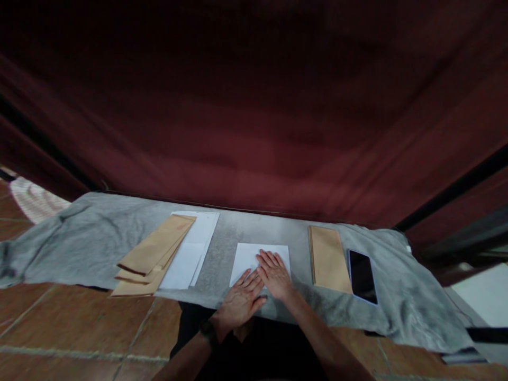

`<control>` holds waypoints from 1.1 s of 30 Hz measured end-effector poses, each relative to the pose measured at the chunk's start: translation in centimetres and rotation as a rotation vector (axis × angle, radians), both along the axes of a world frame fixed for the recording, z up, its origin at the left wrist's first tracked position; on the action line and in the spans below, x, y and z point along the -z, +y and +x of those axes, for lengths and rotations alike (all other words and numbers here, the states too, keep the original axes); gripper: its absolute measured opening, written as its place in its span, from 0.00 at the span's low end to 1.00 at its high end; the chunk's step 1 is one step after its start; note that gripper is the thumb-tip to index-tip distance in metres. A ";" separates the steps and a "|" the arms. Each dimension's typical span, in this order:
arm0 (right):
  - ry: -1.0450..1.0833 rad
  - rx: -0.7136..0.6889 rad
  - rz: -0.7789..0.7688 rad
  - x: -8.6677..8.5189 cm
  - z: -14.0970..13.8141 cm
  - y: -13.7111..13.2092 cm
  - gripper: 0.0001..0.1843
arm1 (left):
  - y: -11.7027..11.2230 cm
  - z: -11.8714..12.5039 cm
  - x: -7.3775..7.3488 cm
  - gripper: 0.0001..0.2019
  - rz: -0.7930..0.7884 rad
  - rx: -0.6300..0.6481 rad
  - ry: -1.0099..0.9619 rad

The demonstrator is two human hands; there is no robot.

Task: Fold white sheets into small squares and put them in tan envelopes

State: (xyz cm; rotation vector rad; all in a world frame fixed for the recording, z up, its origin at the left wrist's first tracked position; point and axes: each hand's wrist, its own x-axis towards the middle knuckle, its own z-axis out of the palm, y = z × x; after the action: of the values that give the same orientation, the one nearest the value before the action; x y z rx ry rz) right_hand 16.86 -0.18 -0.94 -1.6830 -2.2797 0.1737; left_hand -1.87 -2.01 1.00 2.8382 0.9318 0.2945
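Note:
A white sheet of paper point(246, 258), apparently folded to a smaller size, lies flat on the grey cloth in front of me. My left hand point(243, 300) rests on its near edge with the fingers stretched out and a dark watch on the wrist. Pressed flat on the paper's right half is my right hand point(274, 273), fingers extended. The two hands meet near the middle of the sheet. Neither is wrapped round anything. Parts of the paper are hidden under the palms.
Left of the hands lie white sheets point(200, 235) with brown paper envelopes point(159, 246) overlapping them. To the right sit a neat stack of brown envelopes point(329, 259) and a phone point(362, 277) with a dark screen. Grey cloth point(262, 225) covers the narrow table against a dark red surface point(246, 148).

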 end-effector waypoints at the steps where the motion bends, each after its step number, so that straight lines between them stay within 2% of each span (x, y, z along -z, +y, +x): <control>1: -0.007 0.002 0.000 0.0 0.0 0.3 0.26 | 0.0 0.0 -0.1 0.26 0.003 0.014 0.003; 8: -0.051 0.047 0.016 0.2 1.1 3.0 0.27 | 0.1 -0.4 -0.6 0.29 0.003 0.056 -0.003; 12: -0.057 0.075 0.017 0.2 1.2 2.9 0.27 | -0.1 -0.4 -0.8 0.29 -0.047 0.056 0.016; 15: -0.049 0.083 0.005 0.3 1.2 1.3 0.28 | -0.1 -0.4 -0.6 0.29 -0.075 0.058 0.045; 17: -0.046 0.035 0.013 0.5 1.4 -0.5 0.28 | -0.1 -0.5 -0.4 0.29 -0.079 0.061 0.048; 23: -0.117 -0.014 0.098 1.0 2.3 -5.3 0.30 | 0.0 -0.5 -0.1 0.30 -0.058 0.100 0.038; 33: -0.137 0.029 0.271 1.8 2.1 -7.3 0.33 | -0.4 -0.1 -0.1 0.33 -0.007 0.104 0.087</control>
State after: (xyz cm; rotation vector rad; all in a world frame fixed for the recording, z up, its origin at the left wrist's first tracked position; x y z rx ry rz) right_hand 18.97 -7.50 -2.72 -1.6279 -2.2520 -0.2544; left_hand -1.96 -2.40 1.09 2.9014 0.7943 0.1562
